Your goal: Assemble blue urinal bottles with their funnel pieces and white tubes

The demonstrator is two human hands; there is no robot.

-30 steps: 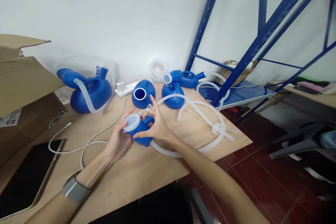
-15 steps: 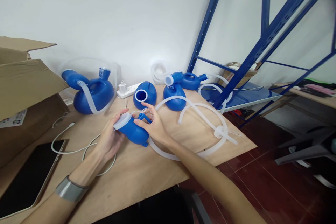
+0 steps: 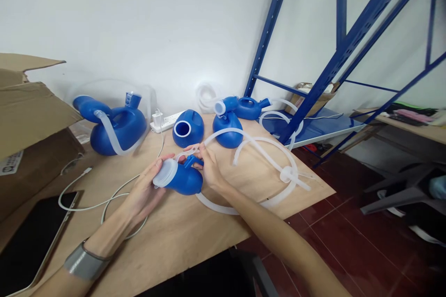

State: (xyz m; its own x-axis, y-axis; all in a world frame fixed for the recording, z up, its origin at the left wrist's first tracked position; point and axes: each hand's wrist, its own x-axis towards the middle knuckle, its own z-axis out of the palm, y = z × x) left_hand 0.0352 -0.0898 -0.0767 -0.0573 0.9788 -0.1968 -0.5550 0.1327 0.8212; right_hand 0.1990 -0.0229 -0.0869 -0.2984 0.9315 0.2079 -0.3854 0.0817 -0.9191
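My left hand (image 3: 145,185) is closed around the capped end of a blue plastic urinal head (image 3: 184,178), fingertips over its white lid (image 3: 166,173). On the other side, my right hand (image 3: 210,165) pinches near its small blue side spout and the thin clear strap (image 3: 190,151) of the lid. Exactly which of these the right fingertips grip is partly hidden. Just behind stands a blue urinal bottle (image 3: 188,132) with a bare white-rimmed mouth. A long clear tube (image 3: 223,209) runs in loops on the table to the right and passes behind my right forearm.
Assembled blue urinals with tubes stand at the left (image 3: 120,130) and back right (image 3: 228,132). A power strip (image 3: 169,121), white cable (image 3: 94,205), tablet (image 3: 35,246) and cardboard box (image 3: 38,111) are also around. A blue rack (image 3: 313,97) rises beyond the table (image 3: 195,236).
The urinal head has turned, its lid now facing me more. My right hand has shifted from the head's body to the spout and strap. The view has swung slightly right.
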